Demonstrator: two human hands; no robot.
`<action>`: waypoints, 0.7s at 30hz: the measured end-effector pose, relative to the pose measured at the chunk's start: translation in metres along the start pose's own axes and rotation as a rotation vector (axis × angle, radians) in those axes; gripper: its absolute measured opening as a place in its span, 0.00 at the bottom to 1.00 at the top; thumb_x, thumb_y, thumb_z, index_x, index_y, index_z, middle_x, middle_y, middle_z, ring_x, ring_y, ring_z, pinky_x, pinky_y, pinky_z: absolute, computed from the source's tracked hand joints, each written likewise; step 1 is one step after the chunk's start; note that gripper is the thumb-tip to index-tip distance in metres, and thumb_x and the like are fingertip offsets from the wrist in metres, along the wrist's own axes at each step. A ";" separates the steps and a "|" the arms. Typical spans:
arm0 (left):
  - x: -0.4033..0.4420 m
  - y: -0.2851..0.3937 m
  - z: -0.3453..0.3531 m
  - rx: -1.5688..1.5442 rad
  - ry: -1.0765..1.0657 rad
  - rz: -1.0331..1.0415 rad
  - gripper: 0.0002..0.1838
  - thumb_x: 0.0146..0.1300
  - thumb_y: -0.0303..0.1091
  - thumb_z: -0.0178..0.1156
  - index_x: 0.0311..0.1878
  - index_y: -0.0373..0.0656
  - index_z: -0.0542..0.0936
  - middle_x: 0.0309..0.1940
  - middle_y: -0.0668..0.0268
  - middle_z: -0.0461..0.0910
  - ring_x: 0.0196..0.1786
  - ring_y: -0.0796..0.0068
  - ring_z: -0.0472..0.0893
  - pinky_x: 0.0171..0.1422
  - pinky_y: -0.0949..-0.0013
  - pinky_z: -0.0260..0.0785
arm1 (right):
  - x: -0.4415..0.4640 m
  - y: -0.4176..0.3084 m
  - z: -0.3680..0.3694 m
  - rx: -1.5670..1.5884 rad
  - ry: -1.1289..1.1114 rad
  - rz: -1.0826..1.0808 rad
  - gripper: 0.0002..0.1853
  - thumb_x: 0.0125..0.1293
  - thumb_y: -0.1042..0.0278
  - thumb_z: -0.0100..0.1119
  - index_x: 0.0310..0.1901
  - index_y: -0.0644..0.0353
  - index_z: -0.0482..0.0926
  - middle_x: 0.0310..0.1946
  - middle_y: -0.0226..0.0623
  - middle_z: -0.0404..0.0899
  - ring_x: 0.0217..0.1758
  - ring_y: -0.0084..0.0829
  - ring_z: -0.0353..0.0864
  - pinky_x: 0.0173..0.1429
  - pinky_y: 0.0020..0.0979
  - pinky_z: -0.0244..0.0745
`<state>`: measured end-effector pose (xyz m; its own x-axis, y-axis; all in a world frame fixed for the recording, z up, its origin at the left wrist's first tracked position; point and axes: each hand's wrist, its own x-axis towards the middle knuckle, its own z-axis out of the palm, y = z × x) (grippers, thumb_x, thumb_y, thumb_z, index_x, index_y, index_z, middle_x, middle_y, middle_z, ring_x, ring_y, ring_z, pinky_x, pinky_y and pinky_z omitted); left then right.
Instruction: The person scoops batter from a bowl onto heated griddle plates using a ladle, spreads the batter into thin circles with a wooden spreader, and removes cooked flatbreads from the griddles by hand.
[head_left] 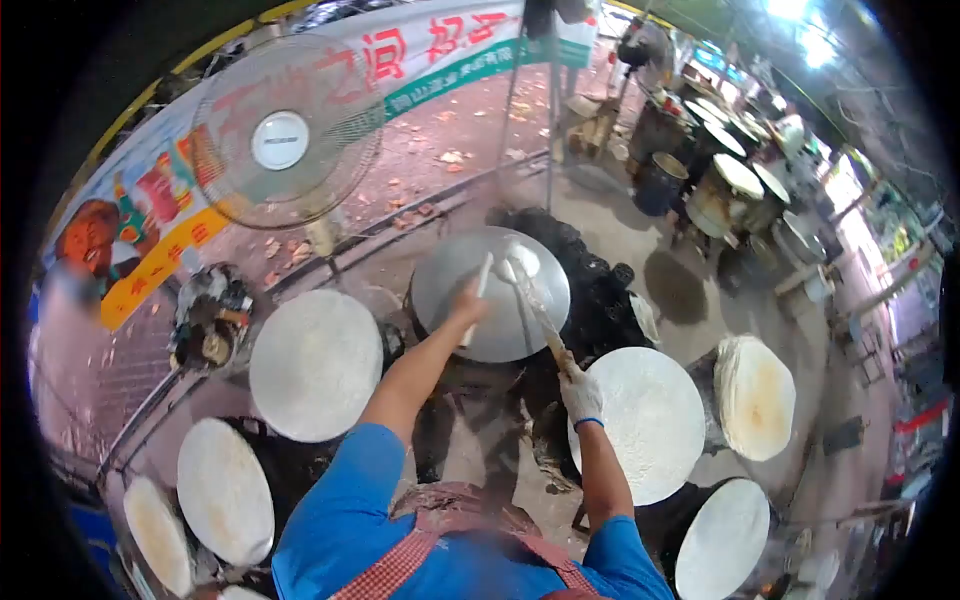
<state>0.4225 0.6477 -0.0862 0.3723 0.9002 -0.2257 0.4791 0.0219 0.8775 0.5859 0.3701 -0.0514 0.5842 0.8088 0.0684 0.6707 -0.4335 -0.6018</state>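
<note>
A round grey metal griddle [442, 272] lies in front of me, with a lump of white dough [522, 262] near its far edge. My left hand [468, 303] is bare and closed around a pale flat stick [484, 276], held over the middle of the griddle. My right hand [581, 393], in a whitish glove, grips a long wooden spatula [541, 318] at its near end. The spatula's far end reaches the dough, and whitish smears coat its blade. The left fingers are small in view, and the exact shape of the stick's lower end is unclear.
Griddles covered with thin white batter sheets stand at the left [316, 366] and right [642, 425]. A stack of flatbreads [756, 398] sits further right. Black briquettes [585, 265] line the griddle's right side. A fan [280, 140] stands ahead-left; drums [660, 185] stand at the back right.
</note>
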 end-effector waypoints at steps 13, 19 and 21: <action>0.016 0.073 -0.101 0.187 0.381 0.444 0.37 0.54 0.27 0.49 0.69 0.61 0.55 0.43 0.45 0.76 0.38 0.46 0.78 0.42 0.53 0.71 | 0.052 -0.018 0.061 0.582 0.162 0.288 0.16 0.57 0.65 0.58 0.45 0.64 0.80 0.35 0.40 0.83 0.37 0.30 0.81 0.43 0.25 0.73; -0.086 0.003 -0.169 -0.217 -0.118 -0.024 0.41 0.47 0.21 0.53 0.69 0.54 0.57 0.65 0.59 0.63 0.59 0.65 0.72 0.57 0.66 0.65 | 0.086 -0.133 0.032 0.003 -0.017 0.279 0.16 0.58 0.69 0.54 0.46 0.66 0.78 0.39 0.45 0.82 0.41 0.32 0.81 0.45 0.27 0.73; -0.130 -0.067 -0.179 -0.003 -0.022 0.180 0.41 0.47 0.20 0.52 0.69 0.53 0.58 0.63 0.61 0.66 0.54 0.68 0.74 0.54 0.68 0.67 | 0.083 -0.076 0.039 0.546 -0.003 0.309 0.15 0.57 0.72 0.54 0.46 0.68 0.77 0.39 0.45 0.81 0.43 0.34 0.81 0.47 0.27 0.74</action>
<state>0.1996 0.6076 -0.0395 0.4691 0.8800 -0.0741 0.4005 -0.1372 0.9060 0.5659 0.4859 -0.0316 0.7118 0.6802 -0.1751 0.1406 -0.3822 -0.9133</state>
